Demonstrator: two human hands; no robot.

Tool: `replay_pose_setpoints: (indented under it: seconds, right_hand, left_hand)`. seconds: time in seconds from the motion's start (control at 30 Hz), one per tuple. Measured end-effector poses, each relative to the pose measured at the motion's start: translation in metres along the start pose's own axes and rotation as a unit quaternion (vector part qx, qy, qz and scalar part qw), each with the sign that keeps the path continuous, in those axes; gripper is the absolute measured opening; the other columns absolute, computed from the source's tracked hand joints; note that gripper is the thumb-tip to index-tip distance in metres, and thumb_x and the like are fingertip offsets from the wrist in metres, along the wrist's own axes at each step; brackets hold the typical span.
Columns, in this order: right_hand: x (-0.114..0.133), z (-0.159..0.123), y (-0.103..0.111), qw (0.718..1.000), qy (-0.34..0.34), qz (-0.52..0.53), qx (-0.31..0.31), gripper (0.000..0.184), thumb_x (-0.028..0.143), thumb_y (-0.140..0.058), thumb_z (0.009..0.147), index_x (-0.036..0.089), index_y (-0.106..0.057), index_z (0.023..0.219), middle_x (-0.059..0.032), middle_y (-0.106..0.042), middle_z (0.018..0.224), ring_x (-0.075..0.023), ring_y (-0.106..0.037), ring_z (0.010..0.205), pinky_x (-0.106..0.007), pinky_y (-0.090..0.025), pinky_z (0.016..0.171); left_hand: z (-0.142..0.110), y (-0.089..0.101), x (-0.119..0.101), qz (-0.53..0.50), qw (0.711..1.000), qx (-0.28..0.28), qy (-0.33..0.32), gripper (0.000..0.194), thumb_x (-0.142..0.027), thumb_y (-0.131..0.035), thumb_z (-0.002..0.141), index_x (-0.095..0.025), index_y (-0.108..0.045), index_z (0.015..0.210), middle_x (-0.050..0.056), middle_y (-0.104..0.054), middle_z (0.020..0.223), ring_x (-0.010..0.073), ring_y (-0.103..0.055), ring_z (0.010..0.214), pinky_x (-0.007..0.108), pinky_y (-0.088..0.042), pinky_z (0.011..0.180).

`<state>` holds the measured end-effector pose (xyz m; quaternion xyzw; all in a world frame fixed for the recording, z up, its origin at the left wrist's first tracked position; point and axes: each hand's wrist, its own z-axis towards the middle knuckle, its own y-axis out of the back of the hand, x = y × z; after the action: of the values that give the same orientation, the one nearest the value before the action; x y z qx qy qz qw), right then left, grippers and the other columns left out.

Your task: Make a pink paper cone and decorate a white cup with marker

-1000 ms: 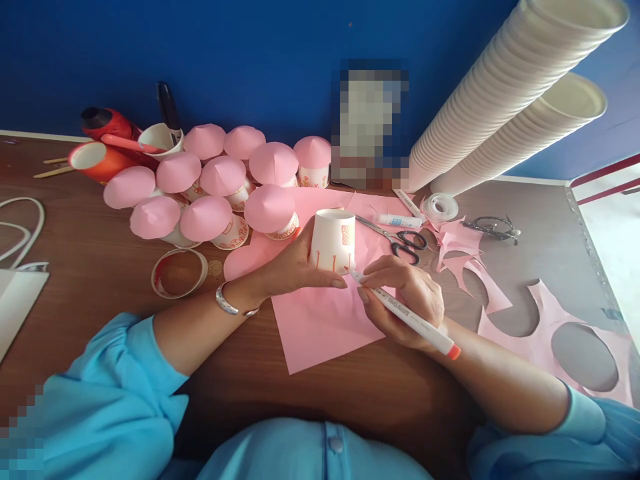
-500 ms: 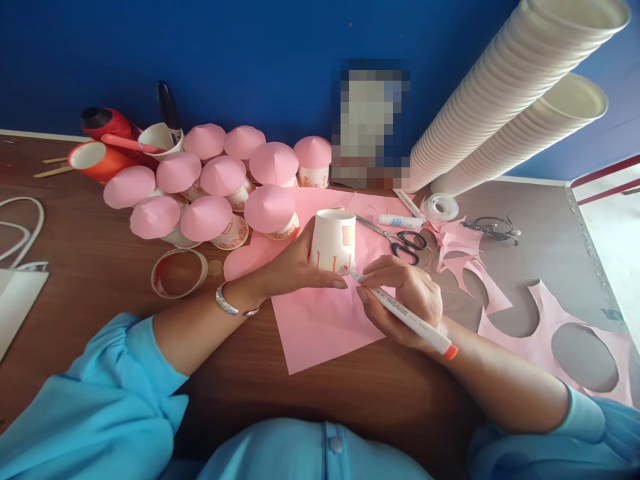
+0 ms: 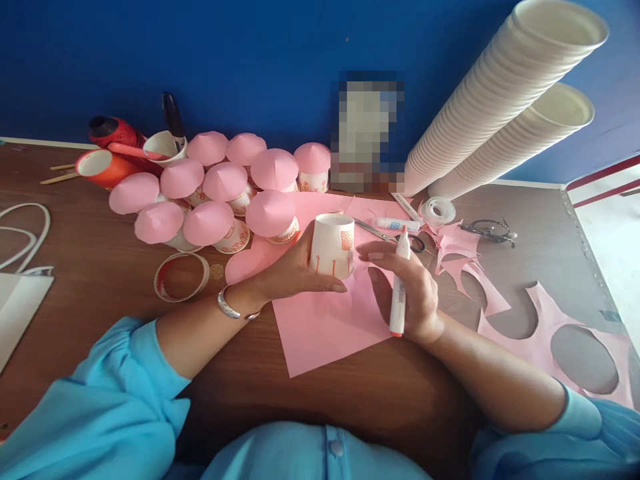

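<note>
My left hand (image 3: 300,270) is wrapped round a white paper cup (image 3: 330,243), which has its narrow end up. Orange marks run along the cup's lower side, with a hatched orange patch near its right edge. Just right of the cup, my right hand (image 3: 417,287) holds a white marker (image 3: 399,293) with an orange end, tilted nearly upright across the fingers, its coloured tip pointing away from me. The marker is apart from the cup. Under both hands lies a pink paper sheet (image 3: 320,333).
Several cups with pink paper cones (image 3: 270,213) stand at the back left. Scissors (image 3: 415,243), a glue stick (image 3: 397,224), a tape roll (image 3: 437,211) and pink offcuts (image 3: 530,333) lie to the right. Tall stacks of white cups (image 3: 500,87) lean at the back right. A tape ring (image 3: 205,277) lies left.
My right hand has drawn the marker's tip away from the cup and turned the marker more upright, tip pointing away. My left hand still holds the cup in nearly the same place.
</note>
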<state>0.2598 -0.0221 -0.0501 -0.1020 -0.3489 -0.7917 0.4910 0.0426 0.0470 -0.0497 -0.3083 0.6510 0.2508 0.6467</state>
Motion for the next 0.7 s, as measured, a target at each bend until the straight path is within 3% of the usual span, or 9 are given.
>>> replay_pose_setpoints:
  seconds: [0.13,0.3,0.43,0.6,0.7]
  right_hand:
    - [-0.006,0.002,-0.002,1.000,0.021,-0.015,0.004,0.061,0.001,-0.058,0.092,0.023,-0.049,0.148,-0.0173,-0.073,0.131,-0.0317,-0.075,0.119,-0.052,-0.065,0.093]
    - [-0.011,0.002,-0.006,0.999,0.012,-0.046,0.020,0.056,0.008,-0.058,0.095,0.022,-0.048,0.148,-0.0174,-0.072,0.129,-0.0324,-0.074,0.119,-0.053,-0.064,0.093]
    - [-0.011,0.002,-0.006,0.998,0.010,-0.044,0.033,0.056,0.012,-0.058,0.096,0.022,-0.045,0.149,-0.0178,-0.072,0.130,-0.0318,-0.073,0.119,-0.052,-0.064,0.093]
    - [-0.008,0.003,-0.001,0.999,0.027,-0.039,0.017,0.055,0.024,-0.063,0.100,0.023,-0.047,0.152,-0.0134,-0.073,0.117,-0.0282,-0.074,0.099,-0.045,-0.064,0.083]
    - [-0.004,0.002,0.002,0.997,0.060,-0.047,0.000,0.047,0.035,-0.053,0.108,0.023,-0.052,0.153,-0.0097,-0.070,0.103,-0.0240,-0.070,0.085,-0.038,-0.062,0.071]
  left_hand:
    - [-0.002,0.000,0.006,0.013,0.999,-0.002,-0.044,0.075,-0.042,-0.091,0.078,-0.028,-0.050,0.139,0.011,-0.059,0.137,0.0332,-0.057,0.129,0.051,-0.054,0.102]
    - [-0.004,0.000,0.002,-0.010,0.999,0.020,-0.046,0.063,-0.040,-0.086,0.084,-0.029,-0.052,0.136,0.008,-0.062,0.129,0.0301,-0.061,0.123,0.049,-0.056,0.100]
    - [0.000,0.000,0.000,-0.066,0.996,0.035,-0.049,0.067,-0.037,-0.088,0.082,-0.028,-0.052,0.138,0.008,-0.065,0.125,0.0289,-0.063,0.118,0.046,-0.054,0.098]
    - [0.000,-0.001,0.008,-0.108,0.994,-0.024,-0.014,0.079,-0.046,-0.093,0.074,-0.027,-0.052,0.139,0.009,-0.066,0.127,0.0310,-0.065,0.118,0.043,-0.054,0.095]
    - [-0.002,0.000,0.012,-0.115,0.992,-0.040,-0.004,0.083,-0.052,-0.094,0.072,-0.028,-0.052,0.139,0.010,-0.065,0.131,0.0315,-0.064,0.121,0.044,-0.053,0.098]
